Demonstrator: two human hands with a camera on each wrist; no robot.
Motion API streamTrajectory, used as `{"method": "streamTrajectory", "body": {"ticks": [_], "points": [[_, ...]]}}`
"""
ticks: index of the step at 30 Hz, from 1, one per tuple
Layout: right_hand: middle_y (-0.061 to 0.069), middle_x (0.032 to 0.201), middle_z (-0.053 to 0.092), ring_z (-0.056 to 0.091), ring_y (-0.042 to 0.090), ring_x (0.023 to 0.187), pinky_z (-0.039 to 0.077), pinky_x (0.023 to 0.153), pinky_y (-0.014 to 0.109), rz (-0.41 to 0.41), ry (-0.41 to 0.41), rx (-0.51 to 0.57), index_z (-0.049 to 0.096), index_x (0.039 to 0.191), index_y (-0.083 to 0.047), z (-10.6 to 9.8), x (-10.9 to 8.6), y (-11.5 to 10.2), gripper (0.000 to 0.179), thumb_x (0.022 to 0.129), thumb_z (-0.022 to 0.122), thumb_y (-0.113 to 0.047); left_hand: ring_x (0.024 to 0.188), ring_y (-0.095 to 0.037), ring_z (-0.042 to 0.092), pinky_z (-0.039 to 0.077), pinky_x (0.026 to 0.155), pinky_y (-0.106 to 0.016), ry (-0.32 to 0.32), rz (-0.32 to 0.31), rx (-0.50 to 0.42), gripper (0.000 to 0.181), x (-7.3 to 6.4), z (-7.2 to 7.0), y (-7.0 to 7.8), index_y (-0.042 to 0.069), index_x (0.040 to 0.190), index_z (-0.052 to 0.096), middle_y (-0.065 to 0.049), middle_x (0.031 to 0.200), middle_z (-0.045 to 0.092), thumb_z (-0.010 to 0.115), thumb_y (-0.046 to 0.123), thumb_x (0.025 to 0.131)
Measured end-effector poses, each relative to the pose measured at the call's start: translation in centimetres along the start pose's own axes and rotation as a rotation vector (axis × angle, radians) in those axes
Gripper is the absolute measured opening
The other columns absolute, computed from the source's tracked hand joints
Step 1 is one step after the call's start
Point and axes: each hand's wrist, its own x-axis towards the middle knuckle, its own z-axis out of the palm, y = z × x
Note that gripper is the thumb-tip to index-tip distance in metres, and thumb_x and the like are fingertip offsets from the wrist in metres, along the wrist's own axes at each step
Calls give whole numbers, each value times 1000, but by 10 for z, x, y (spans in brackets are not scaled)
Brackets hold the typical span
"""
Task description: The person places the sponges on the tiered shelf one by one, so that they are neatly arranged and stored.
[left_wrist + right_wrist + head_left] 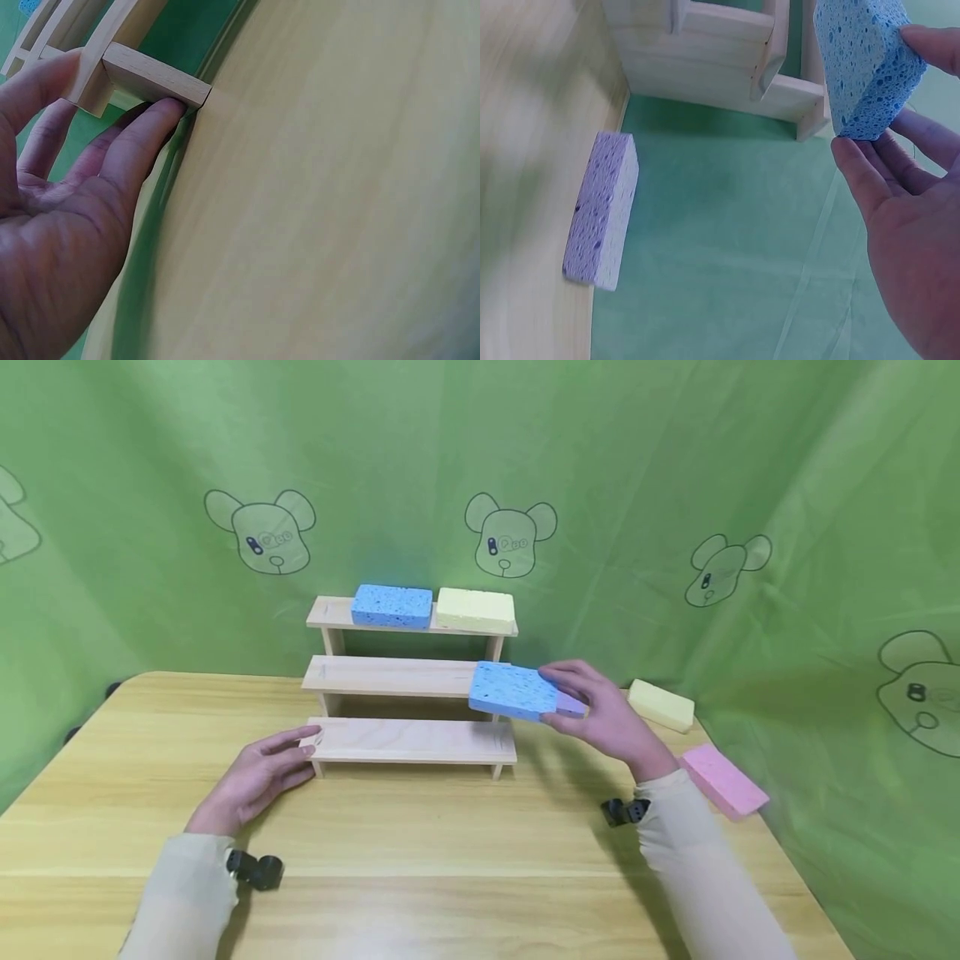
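Observation:
My right hand (603, 714) pinches a speckled blue sponge (513, 687) by its right end, holding it in the air in front of the middle tier's right end. Thumb and fingers lie on opposite sides of it in the right wrist view. A three-tier wooden shelf (408, 739) stands on the table. At its lowest tier's left end, my left hand (258, 777) grips the wood, with fingers against the leg in the left wrist view. Another blue sponge (392, 606) and a pale yellow sponge (476, 610) sit side by side on the top tier.
A purple sponge (600, 210) lies on the table right of the shelf, mostly hidden by the held sponge in the head view. Farther right lie a yellow sponge (661, 706) and a pink sponge (723, 781) near the table's edge. Green curtain (615, 468) surrounds the table.

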Motion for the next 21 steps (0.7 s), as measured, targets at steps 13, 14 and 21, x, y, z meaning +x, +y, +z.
{"method": "streamTrajectory", "body": {"ticks": [13,14,21], "points": [[1,138,48,44,26,128,35,111,50,-37,-32,-19,54,140,-7,17,17,-6,62,83,79,-18,112,-17,61,47,103,-36,-5,2,-12,53,0,1,-1,0,145,43,-26,152,26,62,6,96],[0,138,48,44,26,128,35,110,50,-43,-34,-25,54,140,-7,19,18,-7,62,83,79,-18,112,-17,61,47,103,-36,-3,2,-14,53,0,1,-1,0,145,43,-26,152,26,62,7,96],[-1,140,46,43,24,130,35,112,48,-43,-56,9,52,142,-9,27,26,-13,63,86,77,-21,112,-17,61,47,103,-36,-4,1,-22,51,0,0,0,2,144,46,-25,152,25,63,6,96]]}}
